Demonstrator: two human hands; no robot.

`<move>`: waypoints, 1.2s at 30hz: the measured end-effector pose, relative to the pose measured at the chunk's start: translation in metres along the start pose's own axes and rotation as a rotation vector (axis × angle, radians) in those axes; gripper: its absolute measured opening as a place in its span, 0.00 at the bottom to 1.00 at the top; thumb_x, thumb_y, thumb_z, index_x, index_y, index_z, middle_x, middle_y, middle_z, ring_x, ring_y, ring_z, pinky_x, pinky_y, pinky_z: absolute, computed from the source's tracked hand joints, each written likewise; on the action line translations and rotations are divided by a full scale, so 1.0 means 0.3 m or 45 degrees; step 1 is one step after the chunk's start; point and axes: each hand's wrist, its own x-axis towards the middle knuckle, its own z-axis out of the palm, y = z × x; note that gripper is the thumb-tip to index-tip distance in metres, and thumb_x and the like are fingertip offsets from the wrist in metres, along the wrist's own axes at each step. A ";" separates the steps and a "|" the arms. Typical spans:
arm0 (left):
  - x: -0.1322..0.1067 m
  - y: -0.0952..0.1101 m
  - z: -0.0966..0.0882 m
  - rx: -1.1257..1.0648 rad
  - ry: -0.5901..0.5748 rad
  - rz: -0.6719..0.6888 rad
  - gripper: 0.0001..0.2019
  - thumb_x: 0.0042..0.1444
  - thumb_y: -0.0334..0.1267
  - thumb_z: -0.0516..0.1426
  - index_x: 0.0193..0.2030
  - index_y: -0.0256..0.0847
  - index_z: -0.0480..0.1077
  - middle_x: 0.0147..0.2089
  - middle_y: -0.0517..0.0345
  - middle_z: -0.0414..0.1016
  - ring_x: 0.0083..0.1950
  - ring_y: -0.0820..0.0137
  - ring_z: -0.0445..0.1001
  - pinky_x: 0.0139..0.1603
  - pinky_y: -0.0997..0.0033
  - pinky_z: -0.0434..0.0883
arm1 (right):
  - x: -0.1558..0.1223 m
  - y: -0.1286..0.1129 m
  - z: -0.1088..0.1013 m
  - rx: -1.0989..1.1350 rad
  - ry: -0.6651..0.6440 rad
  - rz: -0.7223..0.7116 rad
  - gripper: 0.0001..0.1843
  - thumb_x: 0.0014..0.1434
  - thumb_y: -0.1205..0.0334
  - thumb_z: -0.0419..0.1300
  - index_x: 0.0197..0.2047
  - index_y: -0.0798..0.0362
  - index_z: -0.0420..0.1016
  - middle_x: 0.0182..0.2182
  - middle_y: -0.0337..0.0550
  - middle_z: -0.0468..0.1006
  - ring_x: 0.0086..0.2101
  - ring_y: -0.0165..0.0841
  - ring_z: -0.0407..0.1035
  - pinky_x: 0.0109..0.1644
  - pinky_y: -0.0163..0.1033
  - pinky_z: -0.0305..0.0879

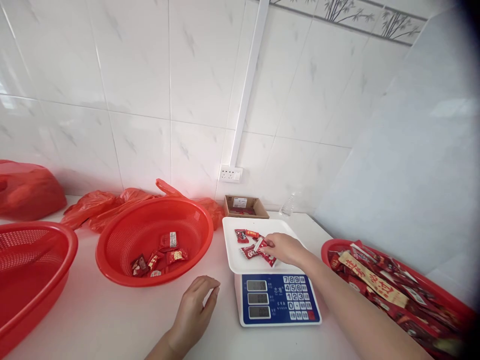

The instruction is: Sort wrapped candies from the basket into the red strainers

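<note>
My right hand (282,248) is over the white pan (233,257) of a digital scale. Its fingertips pinch a small red and white snack packet (259,245). Several other red packets (240,235) lie on the pan beside it. Below the pan is the scale's blue keypad panel (279,302) with three displays. My left hand (195,305) hovers or rests at the white table, left of the scale; which one, I cannot tell. It holds nothing, and its thumb is apart from its curved fingers. The nearest basket, a red plastic colander (112,267), contains several red packets (176,256).
Another red basket (56,235) stands at far left. On the right, a long red basket (332,245) is full of larger snack packs. Red plastic bags (32,192), a small cardboard box (258,209) and a wall socket (230,173) are at the back.
</note>
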 end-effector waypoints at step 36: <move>0.000 -0.024 0.003 0.067 0.005 -0.046 0.06 0.59 0.34 0.50 0.39 0.42 0.68 0.35 0.57 0.75 0.38 0.70 0.73 0.38 0.71 0.70 | -0.396 0.640 0.082 0.088 0.176 0.665 0.14 0.54 0.62 0.50 0.39 0.54 0.74 0.35 0.52 0.79 0.38 0.44 0.72 0.42 0.43 0.64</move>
